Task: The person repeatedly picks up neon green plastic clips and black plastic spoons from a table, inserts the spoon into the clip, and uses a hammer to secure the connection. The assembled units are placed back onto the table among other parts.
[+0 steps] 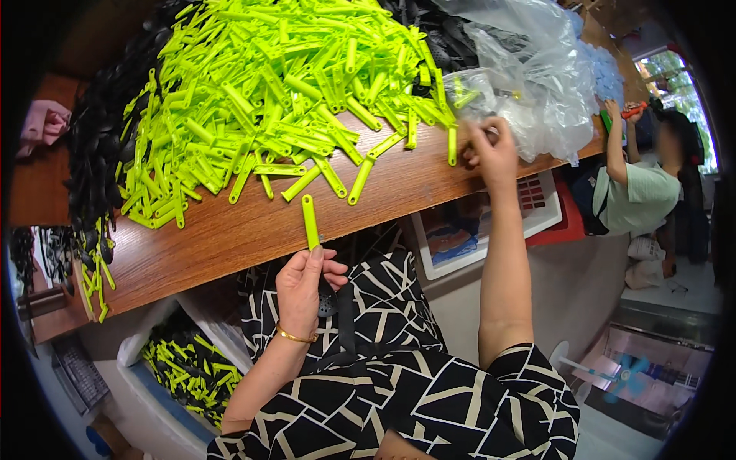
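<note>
My left hand (300,287) is closed around the lower end of a yellow-green plastic handle (309,218), which points up with its holed end away from me. Just below those fingers is a black part with small dots (327,303); whether it is joined to the handle is hidden. Over the table edge, my right hand (492,153) has its fingers curled in a pinch beside a clear plastic bag (529,107). What lies in that pinch, if anything, I cannot make out. A large heap of similar yellow-green handles (268,92) covers the table ahead.
Black parts (103,146) are piled along the left of the brown table (230,253). Below stands a box (138,383) of black and yellow-green pieces. A white tray (437,268) sits under the table edge at right. Another person (644,180) works farther right.
</note>
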A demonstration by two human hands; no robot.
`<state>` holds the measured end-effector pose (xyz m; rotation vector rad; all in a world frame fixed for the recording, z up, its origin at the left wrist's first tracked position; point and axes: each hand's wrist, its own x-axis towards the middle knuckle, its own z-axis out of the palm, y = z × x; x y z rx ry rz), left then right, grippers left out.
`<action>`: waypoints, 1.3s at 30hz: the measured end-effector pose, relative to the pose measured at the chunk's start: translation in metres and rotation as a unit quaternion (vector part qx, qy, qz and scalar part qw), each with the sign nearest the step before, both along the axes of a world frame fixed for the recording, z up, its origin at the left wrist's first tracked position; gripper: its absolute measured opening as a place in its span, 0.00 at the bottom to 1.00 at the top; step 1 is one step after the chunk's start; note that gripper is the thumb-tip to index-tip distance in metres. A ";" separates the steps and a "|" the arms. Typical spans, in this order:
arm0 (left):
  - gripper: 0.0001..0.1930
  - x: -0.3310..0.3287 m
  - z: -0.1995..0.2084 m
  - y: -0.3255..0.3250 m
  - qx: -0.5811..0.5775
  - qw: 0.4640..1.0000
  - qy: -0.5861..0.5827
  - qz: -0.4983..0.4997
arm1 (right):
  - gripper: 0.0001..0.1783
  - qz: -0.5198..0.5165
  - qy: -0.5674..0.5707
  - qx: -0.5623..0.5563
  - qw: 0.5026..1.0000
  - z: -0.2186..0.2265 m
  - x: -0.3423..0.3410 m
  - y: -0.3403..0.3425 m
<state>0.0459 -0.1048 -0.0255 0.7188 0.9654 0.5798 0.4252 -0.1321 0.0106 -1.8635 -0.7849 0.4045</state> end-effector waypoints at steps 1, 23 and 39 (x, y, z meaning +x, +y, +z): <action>0.17 -0.001 0.003 -0.002 -0.007 1.000 0.004 0.008 | 0.12 -0.010 0.104 0.079 0.991 -0.003 -0.002 -0.003; 0.14 -0.007 0.015 -0.001 -0.061 0.996 -0.072 -0.005 | 0.23 0.358 -0.244 -0.041 0.900 0.047 -0.142 -0.076; 0.10 -0.018 0.001 0.002 -0.244 0.931 -0.265 0.055 | 0.19 0.264 -0.004 -0.039 0.964 0.007 -0.137 -0.082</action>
